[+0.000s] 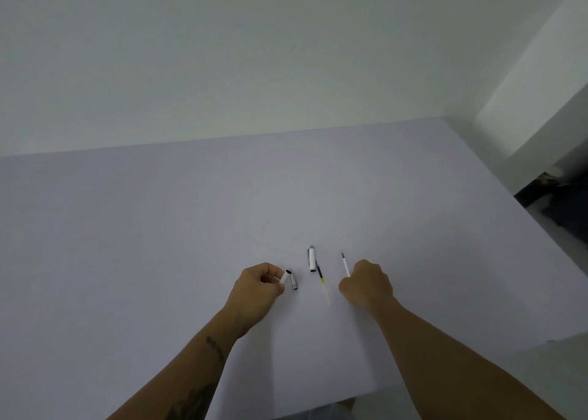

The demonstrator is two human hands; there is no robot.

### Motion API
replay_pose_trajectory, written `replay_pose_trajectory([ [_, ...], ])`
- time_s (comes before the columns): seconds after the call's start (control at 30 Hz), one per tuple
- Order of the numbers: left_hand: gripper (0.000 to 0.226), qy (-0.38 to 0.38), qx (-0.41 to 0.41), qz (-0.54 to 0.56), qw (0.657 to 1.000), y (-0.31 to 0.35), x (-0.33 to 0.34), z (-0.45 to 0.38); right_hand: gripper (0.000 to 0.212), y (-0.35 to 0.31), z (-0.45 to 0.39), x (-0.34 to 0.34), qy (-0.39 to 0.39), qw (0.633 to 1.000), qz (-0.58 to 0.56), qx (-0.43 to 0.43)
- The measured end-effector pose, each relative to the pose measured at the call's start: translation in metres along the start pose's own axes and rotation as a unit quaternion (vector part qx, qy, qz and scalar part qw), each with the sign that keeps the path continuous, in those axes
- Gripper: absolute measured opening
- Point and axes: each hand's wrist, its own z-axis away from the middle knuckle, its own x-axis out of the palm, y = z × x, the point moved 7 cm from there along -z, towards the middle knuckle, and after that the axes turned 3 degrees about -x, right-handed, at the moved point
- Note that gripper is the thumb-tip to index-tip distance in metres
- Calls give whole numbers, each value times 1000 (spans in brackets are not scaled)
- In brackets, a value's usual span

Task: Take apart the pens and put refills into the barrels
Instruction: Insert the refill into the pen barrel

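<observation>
My left hand [257,289] is closed around a white pen barrel [285,277], whose open dark end points up and to the right. A small silver pen part [294,282] lies on the table just right of that barrel. My right hand [366,284] grips a thin white refill [345,265], its dark tip pointing away from me. Between my hands a white pen cap with a silver clip [312,258] lies on the table. A second refill [324,284], dark at the top with a yellow band, lies just below the cap.
The pale grey table [159,244] meets a white wall at the back. Its right edge [541,228] drops off to a dark floor area with unclear objects. The near edge runs diagonally at the lower right.
</observation>
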Motion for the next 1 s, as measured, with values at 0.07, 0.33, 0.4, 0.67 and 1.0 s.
replay_pose_trajectory([
  [0.07,14,2,3,1,1000,1,-2,2,13,-9,2,-10,25,998,-60,-6],
  [0.33,20,2,24,17,1000,10,-5,13,13,-102,42,-41,-14,917,-367,-154],
  [0.4,21,1,35,31,999,14,-6,16,12,-110,51,-42,-1,921,-346,-179],
  [0.67,23,3,50,51,997,21,-11,23,14,-116,62,-40,30,931,-305,-200],
  [1.0,17,11,66,66,996,19,-20,27,24,-132,76,-30,7,943,-212,-258],
])
